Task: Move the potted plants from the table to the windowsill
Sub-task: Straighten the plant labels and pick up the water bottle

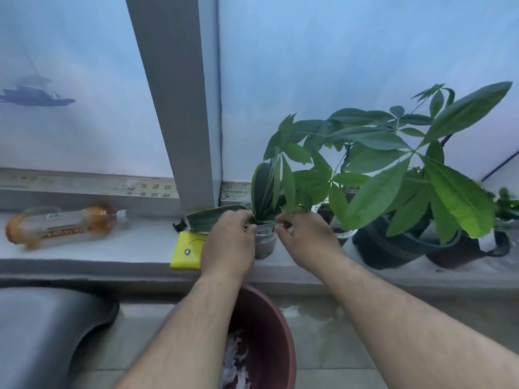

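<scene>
A small grey-white pot (pixel 265 242) with broad dark leaves stands on the grey windowsill (pixel 84 259), just right of the window post. My left hand (pixel 229 242) wraps its left side and my right hand (pixel 304 240) pinches its rim from the right. One long leaf (pixel 213 219) droops left over my left hand. A big leafy plant in a black pot (pixel 390 248) stands on the sill to the right, its leaves hanging over my right hand. A dark brown pot (pixel 460 251) sits beyond it.
A yellow packet (pixel 186 252) lies on the sill beside my left hand. An empty plastic bottle (pixel 60 226) lies on its side at the far left. A large reddish-brown pot (pixel 264 341) stands on the floor below my arms. A dark grey object (pixel 47 332) fills the lower left.
</scene>
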Demonstrator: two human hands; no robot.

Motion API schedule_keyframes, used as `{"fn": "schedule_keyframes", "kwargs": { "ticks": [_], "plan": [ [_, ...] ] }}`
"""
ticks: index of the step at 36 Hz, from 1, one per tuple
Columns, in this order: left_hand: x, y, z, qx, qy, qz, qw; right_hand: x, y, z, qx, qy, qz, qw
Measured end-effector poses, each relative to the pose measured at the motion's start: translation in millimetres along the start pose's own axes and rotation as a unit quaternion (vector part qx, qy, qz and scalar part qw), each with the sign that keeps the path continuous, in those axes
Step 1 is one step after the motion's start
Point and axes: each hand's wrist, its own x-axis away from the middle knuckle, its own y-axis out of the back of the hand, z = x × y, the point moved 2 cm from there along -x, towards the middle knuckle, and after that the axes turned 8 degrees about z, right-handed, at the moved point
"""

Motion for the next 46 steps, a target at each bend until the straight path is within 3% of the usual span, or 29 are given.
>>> {"fn": "schedule_keyframes", "kwargs": {
  "ticks": [15, 25, 35, 46],
  "plan": [
    [-14.3, -7.4, 22.9, -0.037, 0.024, 0.0, 0.999, -11.5, -12.9, -2.5, 0.024, 0.045, -0.002, 0.999],
    [-15.7, -12.4, 21.0, -0.054, 0.029, -0.014, 0.998, -25.4, -26.4, -4.8, 0.036, 0.027, -0.011, 0.999],
    [-16.0, -9.9, 17.6, -0.034, -0.023, -0.052, 0.998, -14.2, -24.7, -8.8, -0.014, 0.031, -0.033, 0.999],
    [-13.4, -17.3, 21.8, -0.041, 0.0, -0.032, 0.999, -15.0, -32.2, -10.5, 0.015, 0.018, -0.015, 1.0]
  ]
}}
